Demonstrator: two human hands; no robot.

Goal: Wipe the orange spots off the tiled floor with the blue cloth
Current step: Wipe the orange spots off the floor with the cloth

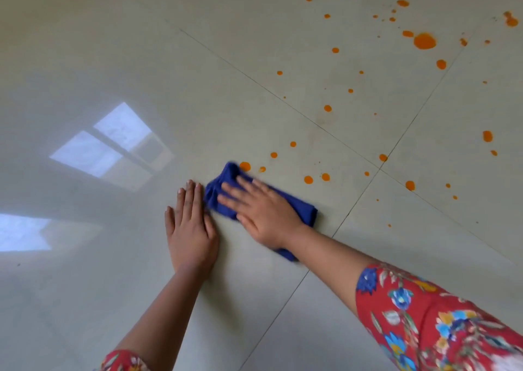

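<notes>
Broadly, the tiled floor [113, 59] is pale and glossy, with orange spots [424, 41] scattered over its far right part. The biggest blot sits well away, and the nearest spot [245, 166] is just beside the cloth's far edge. The blue cloth [304, 209] lies bunched on the tile near the middle, under the right hand [260, 215]. It looks soft, light and limp, and likely to slide easily on so slick a tile, so I judge it best worked with a flat palm on its middle rather than a pinched corner. That is how the grip stands — fingers straight and spread, pressed on the cloth, curled round nothing. The left hand [191, 229] lies flat on bare tile just beside the cloth — its grip is wide too, holding nothing.
</notes>
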